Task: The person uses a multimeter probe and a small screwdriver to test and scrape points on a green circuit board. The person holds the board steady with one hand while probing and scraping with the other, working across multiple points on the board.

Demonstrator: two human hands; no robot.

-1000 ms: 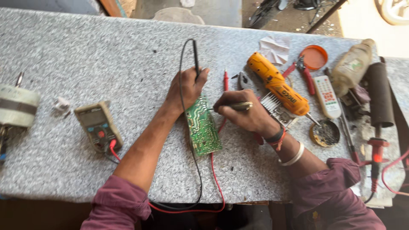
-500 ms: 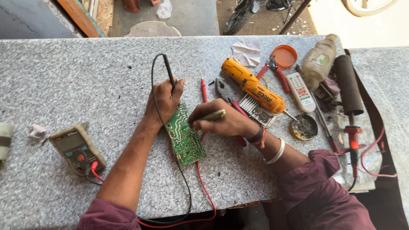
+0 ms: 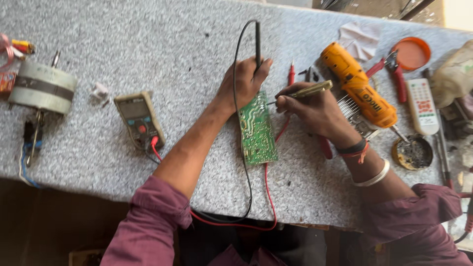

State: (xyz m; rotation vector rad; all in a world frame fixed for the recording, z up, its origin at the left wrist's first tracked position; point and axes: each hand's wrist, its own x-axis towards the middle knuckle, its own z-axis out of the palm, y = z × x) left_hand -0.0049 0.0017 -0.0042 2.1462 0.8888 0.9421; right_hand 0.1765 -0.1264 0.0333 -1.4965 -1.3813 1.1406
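Observation:
A green circuit board (image 3: 257, 132) lies on the speckled stone bench (image 3: 148, 44). My left hand (image 3: 242, 83) rests on the board's far end and grips a black meter probe (image 3: 257, 42) that points away from me. My right hand (image 3: 311, 106) holds a thin tool with a yellowish handle (image 3: 309, 89), its tip touching the board's upper right edge. The red probe (image 3: 290, 74) lies loose on the bench between my hands. Black and red leads run back to a grey multimeter (image 3: 139, 119) on the left.
An orange power drill (image 3: 359, 92), red pliers (image 3: 397, 76), an orange lid (image 3: 412, 51), a white remote (image 3: 422, 106) and a round dark tin (image 3: 413, 152) crowd the right side. A small motor (image 3: 42, 88) sits at the far left. The bench's near edge runs below my forearms.
The view has shifted, so the motor at the left shows again. Both hands stay at the board with the same tools; the right hand's tool tip remains on the board edge.

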